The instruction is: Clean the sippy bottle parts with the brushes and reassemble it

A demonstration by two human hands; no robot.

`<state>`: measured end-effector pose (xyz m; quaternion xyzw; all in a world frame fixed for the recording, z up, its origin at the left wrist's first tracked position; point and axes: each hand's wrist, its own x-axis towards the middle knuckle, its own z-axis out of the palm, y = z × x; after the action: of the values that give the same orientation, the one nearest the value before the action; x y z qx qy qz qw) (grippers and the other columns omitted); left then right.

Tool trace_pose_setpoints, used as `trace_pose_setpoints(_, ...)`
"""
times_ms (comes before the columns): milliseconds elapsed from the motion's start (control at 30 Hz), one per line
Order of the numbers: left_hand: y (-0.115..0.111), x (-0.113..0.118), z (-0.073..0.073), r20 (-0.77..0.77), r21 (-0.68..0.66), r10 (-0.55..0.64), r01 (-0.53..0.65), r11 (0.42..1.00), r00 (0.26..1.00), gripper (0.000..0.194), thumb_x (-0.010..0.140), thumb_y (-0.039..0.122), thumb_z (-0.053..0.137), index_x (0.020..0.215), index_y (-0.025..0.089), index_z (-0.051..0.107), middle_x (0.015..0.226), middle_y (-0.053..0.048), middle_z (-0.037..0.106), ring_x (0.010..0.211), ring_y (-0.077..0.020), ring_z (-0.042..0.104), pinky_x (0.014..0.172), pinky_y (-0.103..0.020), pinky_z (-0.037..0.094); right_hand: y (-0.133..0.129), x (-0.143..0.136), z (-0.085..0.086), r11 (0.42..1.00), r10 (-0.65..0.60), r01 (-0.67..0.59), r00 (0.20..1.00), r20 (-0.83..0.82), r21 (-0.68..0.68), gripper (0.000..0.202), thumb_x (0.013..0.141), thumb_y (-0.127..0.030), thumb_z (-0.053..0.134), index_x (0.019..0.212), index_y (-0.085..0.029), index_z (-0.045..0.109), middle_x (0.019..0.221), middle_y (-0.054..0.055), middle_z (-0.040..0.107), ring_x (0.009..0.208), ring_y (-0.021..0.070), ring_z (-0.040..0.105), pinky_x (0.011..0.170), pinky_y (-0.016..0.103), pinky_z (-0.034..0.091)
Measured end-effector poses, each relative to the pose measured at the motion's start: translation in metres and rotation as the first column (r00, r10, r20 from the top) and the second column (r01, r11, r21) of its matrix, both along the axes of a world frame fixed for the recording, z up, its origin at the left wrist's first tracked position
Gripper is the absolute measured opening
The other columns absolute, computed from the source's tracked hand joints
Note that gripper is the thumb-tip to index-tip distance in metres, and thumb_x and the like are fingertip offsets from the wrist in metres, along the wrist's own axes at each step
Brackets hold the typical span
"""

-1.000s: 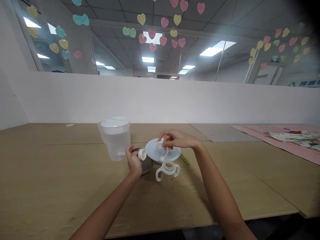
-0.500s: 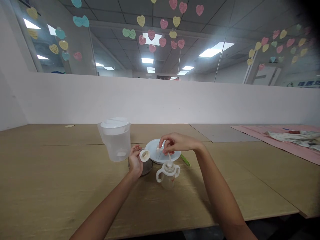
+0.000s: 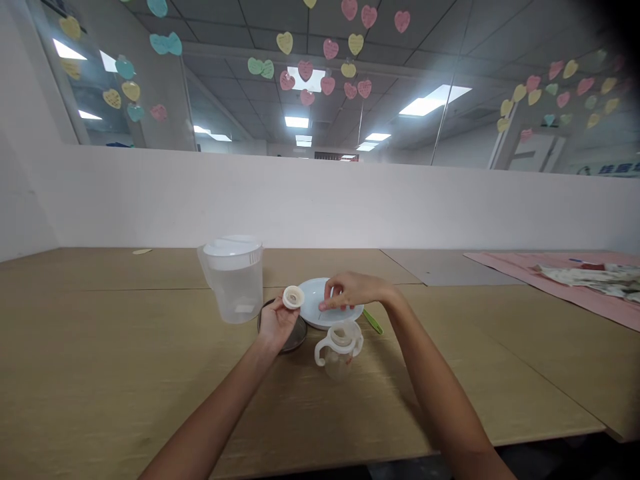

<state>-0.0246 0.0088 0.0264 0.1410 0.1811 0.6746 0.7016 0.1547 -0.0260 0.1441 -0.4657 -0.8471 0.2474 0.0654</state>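
Standing on the counter (image 3: 125,360), a lidded pitcher (image 3: 234,283), a plate (image 3: 311,303) and, nearest the front edge, a two-handled cup (image 3: 339,362) are seen. A white cap (image 3: 293,297) is pinched by the left hand (image 3: 277,325); above the plate, the grip of the right hand (image 3: 354,289) cannot be told.

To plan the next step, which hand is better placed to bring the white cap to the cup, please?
Probably the left hand: it holds the cap; the right hand is over the plate.
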Motion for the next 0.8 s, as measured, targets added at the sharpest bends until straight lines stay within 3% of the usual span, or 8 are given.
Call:
trace_pose_setpoints(100, -0.002, 0.001, 0.001, 0.004, 0.064, -0.1, 0.099, 0.993, 0.995, 0.028, 0.072, -0.002, 0.038, 0.087, 0.011, 0.057, 0.077, -0.005, 0.064, 0.069, -0.0124, 0.061, 0.066, -0.024, 0.05, 0.005, -0.009, -0.007, 0.976, -0.039, 0.065, 0.991, -0.129, 0.208, 0.047, 0.071, -0.057, 0.05, 0.084, -0.014, 0.062, 0.077, 0.006, 0.063, 0.062, 0.0118, 0.056, 0.053, 0.021, 0.042)
trace_pose_setpoints(167, -0.003, 0.002, 0.001, -0.013, 0.116, -0.156, 0.157, 0.981, 0.988, 0.029, 0.073, -0.001, 0.037, 0.089, 0.012, 0.058, 0.08, -0.005, 0.065, 0.072, -0.0129, 0.062, 0.069, -0.025, 0.05, 0.011, -0.017, -0.014, 0.96, -0.018, 0.084, 0.971, -0.239, 0.268, 0.045, 0.072, -0.053, 0.052, 0.094, -0.014, 0.061, 0.084, 0.007, 0.063, 0.068, 0.0126, 0.056, 0.055, 0.021, 0.043)
trace_pose_setpoints(333, -0.004, 0.002, -0.002, -0.134, 0.221, -0.195, 0.222, 0.95, 0.972, 0.021, 0.073, 0.007, 0.044, 0.085, 0.012, 0.06, 0.08, -0.006, 0.065, 0.076, -0.0142, 0.061, 0.071, -0.025, 0.048, 0.024, -0.029, -0.028, 0.991, 0.105, -0.067, 0.92, -0.377, 0.111, 0.037, 0.07, -0.042, 0.058, 0.096, -0.016, 0.061, 0.081, 0.004, 0.063, 0.068, 0.0121, 0.056, 0.049, 0.019, 0.045)
trace_pose_setpoints(400, -0.005, 0.002, -0.003, -0.207, 0.281, -0.126, 0.182, 0.942, 0.97, 0.015, 0.074, 0.016, 0.048, 0.08, 0.013, 0.062, 0.083, -0.006, 0.065, 0.079, -0.0158, 0.06, 0.072, -0.027, 0.047, 0.027, -0.029, -0.03, 0.992, 0.087, -0.043, 0.905, -0.416, 0.115, 0.033, 0.068, -0.037, 0.06, 0.094, -0.016, 0.062, 0.078, 0.003, 0.062, 0.066, 0.0117, 0.056, 0.048, 0.018, 0.044)
trace_pose_setpoints(467, -0.006, 0.002, -0.004, -0.324, 0.35, 0.029, 0.091, 0.932, 0.946, 0.017, 0.074, 0.026, 0.052, 0.077, 0.014, 0.063, 0.085, -0.004, 0.064, 0.08, -0.0159, 0.059, 0.072, -0.027, 0.046, 0.029, -0.028, -0.031, 0.99, 0.056, 0.005, 0.905, -0.423, 0.144, 0.03, 0.068, -0.034, 0.061, 0.091, -0.015, 0.063, 0.075, 0.002, 0.061, 0.062, 0.0106, 0.056, 0.046, 0.018, 0.043)
trace_pose_setpoints(600, -0.012, 0.004, -0.001, -0.551, 0.436, 0.292, -0.029, 0.9, 0.782, 0.017, 0.067, 0.03, 0.062, 0.076, 0.016, 0.065, 0.077, 0.0, 0.064, 0.073, -0.012, 0.056, 0.068, -0.021, 0.043, 0.032, -0.027, -0.035, 0.969, 0.014, 0.081, 0.925, -0.379, 0.234, 0.024, 0.068, -0.031, 0.061, 0.085, -0.015, 0.063, 0.07, 0.0, 0.059, 0.051, 0.0066, 0.052, 0.044, 0.017, 0.041)
trace_pose_setpoints(733, -0.02, 0.003, 0.006, -0.677, 0.476, 0.43, -0.09, 0.875, 0.598, 0.022, 0.066, 0.034, 0.063, 0.076, 0.015, 0.066, 0.075, -0.001, 0.065, 0.071, -0.013, 0.056, 0.067, -0.021, 0.042, 0.034, -0.03, -0.038, 0.968, -0.006, 0.098, 0.929, -0.37, 0.229, 0.025, 0.068, -0.032, 0.062, 0.086, -0.015, 0.063, 0.071, 0.001, 0.059, 0.052, 0.0065, 0.052, 0.043, 0.015, 0.04)
trace_pose_setpoints(800, -0.023, 0.003, 0.008, -0.686, 0.483, 0.441, -0.09, 0.871, 0.578, 0.024, 0.065, 0.035, 0.063, 0.079, 0.015, 0.065, 0.077, -0.002, 0.066, 0.072, -0.0141, 0.057, 0.067, -0.022, 0.043, 0.035, -0.031, -0.04, 0.977, -0.02, 0.1, 0.924, -0.382, 0.189, 0.03, 0.068, -0.037, 0.063, 0.088, -0.015, 0.062, 0.074, 0.002, 0.06, 0.055, 0.0076, 0.054, 0.041, 0.015, 0.041)
